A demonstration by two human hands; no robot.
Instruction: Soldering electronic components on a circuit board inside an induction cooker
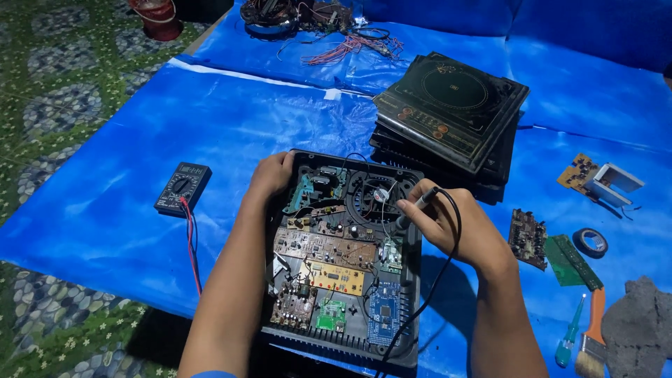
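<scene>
Probing the open black induction-cooker base (413, 343) with right-hand fingers (418, 210) closed on a thin black test probe (413, 210), left hand (269, 178) gripping the rim: slipped tip risks bridging circuit boards.

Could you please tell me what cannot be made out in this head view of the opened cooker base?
- Probe tip: hidden behind right hand.
- Open cooker base near edge: cut by frame bottom.
- Left hand fingertips: curled over the rim, unseen.
- Multimeter dial setting: too small.

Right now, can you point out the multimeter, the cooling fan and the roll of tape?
multimeter (183, 187), head view, on its round dial.
cooling fan (374, 197), head view, on its hub inside the opened black case.
roll of tape (590, 242), head view, on its dark outer ring.
</scene>
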